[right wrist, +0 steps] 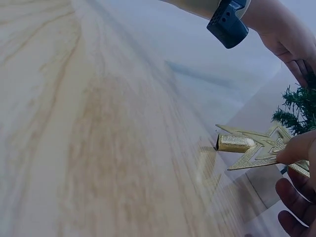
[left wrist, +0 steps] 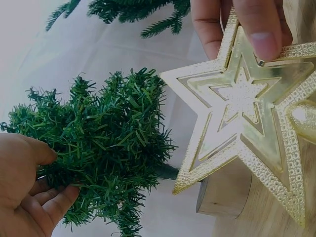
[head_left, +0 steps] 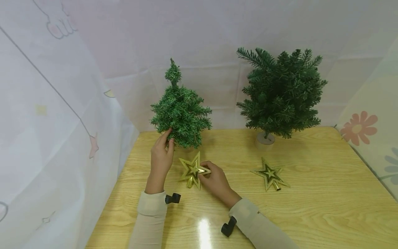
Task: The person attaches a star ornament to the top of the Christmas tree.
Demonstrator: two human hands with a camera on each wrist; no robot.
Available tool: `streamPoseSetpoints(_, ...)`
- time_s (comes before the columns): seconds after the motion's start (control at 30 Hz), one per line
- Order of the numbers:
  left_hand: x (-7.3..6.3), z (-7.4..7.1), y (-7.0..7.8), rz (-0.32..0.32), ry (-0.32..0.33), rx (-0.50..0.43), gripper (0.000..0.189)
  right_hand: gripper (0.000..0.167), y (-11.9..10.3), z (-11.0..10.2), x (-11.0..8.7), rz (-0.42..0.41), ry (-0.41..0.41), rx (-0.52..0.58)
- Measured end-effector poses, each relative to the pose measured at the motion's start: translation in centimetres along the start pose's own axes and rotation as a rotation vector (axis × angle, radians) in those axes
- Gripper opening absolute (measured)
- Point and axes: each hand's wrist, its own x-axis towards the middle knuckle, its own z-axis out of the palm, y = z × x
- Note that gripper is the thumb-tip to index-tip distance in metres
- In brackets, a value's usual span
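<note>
My right hand (head_left: 216,179) pinches one arm of a gold star tree topper (head_left: 193,170), thumb on its front face. The star is held over the table just in front of a small artificial Christmas tree (head_left: 183,114), its hollow socket (right wrist: 234,143) pointing toward me. At the tree's lower left, my left hand (head_left: 160,159) grips the green branches between thumb and fingers; some fingertips (left wrist: 66,196) sink into the foliage. The tree's round wooden base (left wrist: 224,195) shows partly behind the star in the left wrist view. Its narrow top stands bare.
To the right stands a larger, darker artificial tree (head_left: 283,93) on a wooden base (head_left: 265,141). A second gold star (head_left: 270,173) lies on the wood-grain table (head_left: 326,207) in front of it. Pale printed cloth (head_left: 199,38) hangs behind and at both sides.
</note>
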Motion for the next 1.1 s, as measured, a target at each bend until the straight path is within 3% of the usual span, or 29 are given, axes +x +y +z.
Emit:
streamPoseSetpoints(0.13,0.0,0.0,0.0,0.002,0.004,0.002,0.041,0.034,0.1,-0.1,0.1,-0.002,0.015,0.063)
streamPoseSetpoints(0.4,0.0,0.0,0.1,0.008,0.004,0.002,0.041,0.028,0.2,-0.1,0.2,-0.003,0.057,0.066)
streamPoseSetpoints(0.77,0.0,0.1,0.0,-0.010,0.000,0.013,0.042,0.023,-0.1,-0.3,0.4,-0.038,0.096,0.160)
streamPoseSetpoints(1.0,0.0,0.2,-0.1,-0.008,0.003,0.021,0.042,0.023,-4.5,-1.6,-1.0,-0.042,0.090,0.168)
streamPoseSetpoints(1.1,0.0,0.1,0.0,-0.012,-0.001,0.022,0.042,0.021,-4.5,-1.7,-1.0,-0.053,0.092,0.172)
